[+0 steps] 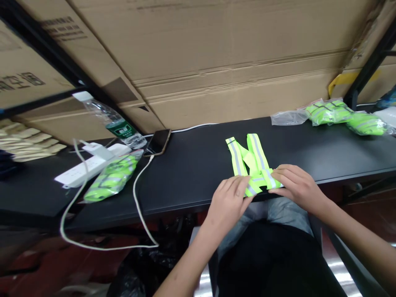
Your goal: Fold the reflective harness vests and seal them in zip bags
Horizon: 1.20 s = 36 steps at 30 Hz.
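A neon yellow-green reflective vest (254, 161) made of straps with silver stripes lies on the black tabletop, near its front edge. Two of its straps stretch away from me toward the back. My left hand (230, 200) pinches the near left corner of the vest between thumb and fingers. On the near right side, my right hand (295, 184) grips the folded band of the same vest, fingers closed over it. The fingertips partly cover the near edge of the band, and a small dark gap shows between the two hands.
At the left are a bagged vest (113, 175), a white power strip (89, 167), a tilted water bottle (116, 123) and a phone (158, 142) with a white cable (139, 206). Several bagged vests (331, 112) and a clear bag (289, 117) sit at the back right. Cardboard boxes (216, 53) stand behind.
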{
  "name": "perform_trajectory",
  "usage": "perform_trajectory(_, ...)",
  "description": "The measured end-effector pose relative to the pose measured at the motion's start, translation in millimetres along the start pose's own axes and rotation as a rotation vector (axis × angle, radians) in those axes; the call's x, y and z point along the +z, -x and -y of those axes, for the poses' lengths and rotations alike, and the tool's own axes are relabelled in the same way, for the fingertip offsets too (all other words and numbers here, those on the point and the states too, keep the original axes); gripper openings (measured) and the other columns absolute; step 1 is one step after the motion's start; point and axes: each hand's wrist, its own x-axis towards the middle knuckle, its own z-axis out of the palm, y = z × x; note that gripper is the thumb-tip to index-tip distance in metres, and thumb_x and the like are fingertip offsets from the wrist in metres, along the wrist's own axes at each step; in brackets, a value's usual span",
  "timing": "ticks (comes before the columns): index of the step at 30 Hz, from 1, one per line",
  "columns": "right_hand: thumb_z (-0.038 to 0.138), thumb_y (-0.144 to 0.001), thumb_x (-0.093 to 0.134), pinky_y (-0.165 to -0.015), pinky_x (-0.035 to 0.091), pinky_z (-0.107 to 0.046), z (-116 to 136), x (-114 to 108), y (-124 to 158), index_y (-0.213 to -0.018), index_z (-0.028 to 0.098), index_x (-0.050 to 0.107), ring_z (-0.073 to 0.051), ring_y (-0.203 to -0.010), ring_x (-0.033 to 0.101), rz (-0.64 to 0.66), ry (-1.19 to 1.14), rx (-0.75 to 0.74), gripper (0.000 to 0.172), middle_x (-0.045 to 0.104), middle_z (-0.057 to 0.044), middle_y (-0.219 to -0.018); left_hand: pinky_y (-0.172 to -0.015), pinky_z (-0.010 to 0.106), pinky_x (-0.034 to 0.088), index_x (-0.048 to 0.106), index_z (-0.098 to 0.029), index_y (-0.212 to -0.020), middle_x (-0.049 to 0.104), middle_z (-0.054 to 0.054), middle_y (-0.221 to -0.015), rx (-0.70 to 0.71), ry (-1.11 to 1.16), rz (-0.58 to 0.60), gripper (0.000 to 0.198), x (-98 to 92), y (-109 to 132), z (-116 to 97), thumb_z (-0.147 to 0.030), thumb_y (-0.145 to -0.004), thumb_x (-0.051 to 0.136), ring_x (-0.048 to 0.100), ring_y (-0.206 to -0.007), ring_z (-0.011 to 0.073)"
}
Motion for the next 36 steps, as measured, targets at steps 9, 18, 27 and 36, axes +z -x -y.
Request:
perform_trajectory(9,0.054,-0.101,0.049,-0.073,0.048,-0.03,-60,26,-66,-0.083,0.019,0.073,-0.019,-0.08,0.062,0.305,-0.271,0.156,0.046,0.066,-0.004,-0.077,-0.1,0.043,0.046,0.065,-0.021,-0.101,0.061,0.009,-0.119,-0.408,0.153,0.191,0.032,9.8,-44,41,-0.042,-0.104,0.042,0.053,-0.118,0.0269)
perform_trajectory(18,0.038,-0.105,0.042,-0.085,0.051,-0.042,-36,36,-56,-0.103,0.015,0.072,-0.026,-0.092,0.061,0.199,-0.106,0.145,0.038,0.069,-0.013,-0.096,-0.084,0.049,0.049,0.061,-0.015,-0.106,0.059,0.016,-0.105,-0.492,-0.104,0.092,0.023,20.3,-51,27,-0.034,-0.101,0.048,0.056,-0.097,0.0319)
perform_trajectory(27,0.035,-0.104,0.047,-0.101,0.055,-0.05,-7,10,-14,-0.143,0.019,0.053,-0.028,-0.123,0.059,0.216,-0.213,0.119,0.042,0.063,-0.014,-0.134,-0.078,0.034,0.055,0.054,-0.019,-0.101,0.066,0.009,-0.101,-0.38,0.112,0.161,0.014,5.3,-32,21,-0.019,-0.103,0.04,0.068,-0.088,0.022)
perform_trajectory(36,0.039,-0.103,0.049,-0.109,0.049,-0.052,-5,3,-20,-0.148,0.02,0.047,-0.028,-0.135,0.052,0.271,-0.186,0.089,0.049,0.057,-0.012,-0.146,-0.094,0.05,0.055,0.047,-0.015,-0.127,0.063,0.021,-0.129,-0.266,0.155,0.224,0.057,-2.1,-22,26,-0.053,-0.089,0.066,0.063,-0.12,0.0353)
